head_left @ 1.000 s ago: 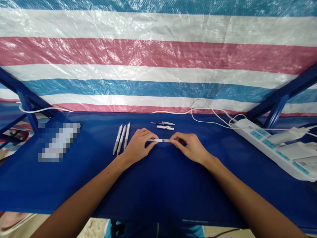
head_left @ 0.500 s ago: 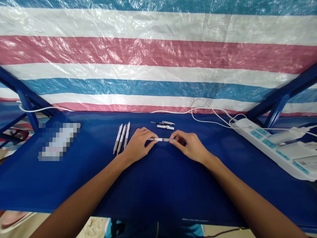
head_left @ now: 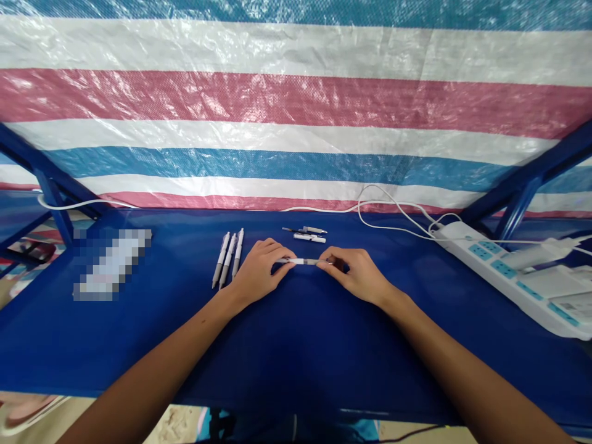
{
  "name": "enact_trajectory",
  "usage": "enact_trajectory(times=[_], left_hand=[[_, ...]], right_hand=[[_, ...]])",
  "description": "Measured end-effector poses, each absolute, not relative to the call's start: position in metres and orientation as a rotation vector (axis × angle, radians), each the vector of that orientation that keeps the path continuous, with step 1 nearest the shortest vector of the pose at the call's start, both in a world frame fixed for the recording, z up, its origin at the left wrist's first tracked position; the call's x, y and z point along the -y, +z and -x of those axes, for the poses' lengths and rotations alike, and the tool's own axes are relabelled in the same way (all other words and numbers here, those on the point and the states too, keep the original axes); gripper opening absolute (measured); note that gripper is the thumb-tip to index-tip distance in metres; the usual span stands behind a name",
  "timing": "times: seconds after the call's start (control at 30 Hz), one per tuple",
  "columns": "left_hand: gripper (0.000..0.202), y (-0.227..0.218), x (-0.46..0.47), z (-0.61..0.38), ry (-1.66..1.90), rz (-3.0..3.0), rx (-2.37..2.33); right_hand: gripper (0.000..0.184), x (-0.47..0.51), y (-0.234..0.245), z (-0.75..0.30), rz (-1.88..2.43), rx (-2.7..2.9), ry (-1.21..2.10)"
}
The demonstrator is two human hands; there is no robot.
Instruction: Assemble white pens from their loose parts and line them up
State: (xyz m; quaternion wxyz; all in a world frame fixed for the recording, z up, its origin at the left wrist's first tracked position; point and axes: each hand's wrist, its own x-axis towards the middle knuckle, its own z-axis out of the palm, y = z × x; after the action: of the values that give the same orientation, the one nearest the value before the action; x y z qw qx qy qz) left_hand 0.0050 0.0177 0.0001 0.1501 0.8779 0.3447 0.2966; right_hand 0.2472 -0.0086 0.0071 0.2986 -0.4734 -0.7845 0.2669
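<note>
A slim white and grey pen lies crosswise just above the blue table, held at both ends. My left hand pinches its left end with curled fingers. My right hand pinches the right end the same way. Three finished white pens lie side by side just left of my left hand. Behind the held pen lie loose pen parts, a thin refill and short white barrel pieces.
A white power strip with plugged-in chargers and white cables takes up the right side. A blurred-out flat object lies at the left. A striped tarp hangs behind the table, and blue frame bars slant at both sides.
The hands have stayed almost still on the pen. My right fingers shifted slightly along its right end.
</note>
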Motion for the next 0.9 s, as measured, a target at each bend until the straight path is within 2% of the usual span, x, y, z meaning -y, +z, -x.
enact_trajectory(times=[0.07,0.33,0.47,0.7,0.9], left_hand=[[0.016,0.0001,-0.0176,-0.0050,0.844,-2.523,-0.998],[0.011,-0.0002,-0.0174,-0.0048,0.850,-2.532,-0.992],[0.013,-0.0012,-0.0176,-0.0050,0.853,-2.533,-0.990],[0.014,-0.0007,-0.0176,-0.0050,0.848,-2.520,-0.983],[0.016,-0.0005,-0.0170,-0.0051,0.831,-2.505,-0.988]], right_hand=[[0.035,0.0089,0.0085,-0.2473,1.268,2.113,0.718],[0.023,0.0090,0.0065,-0.2474,1.225,2.070,0.724],[0.032,0.0093,0.0084,-0.2471,1.239,2.102,0.739],[0.022,0.0086,0.0068,-0.2469,1.224,2.083,0.735],[0.028,0.0095,0.0098,-0.2465,1.250,2.112,0.745]])
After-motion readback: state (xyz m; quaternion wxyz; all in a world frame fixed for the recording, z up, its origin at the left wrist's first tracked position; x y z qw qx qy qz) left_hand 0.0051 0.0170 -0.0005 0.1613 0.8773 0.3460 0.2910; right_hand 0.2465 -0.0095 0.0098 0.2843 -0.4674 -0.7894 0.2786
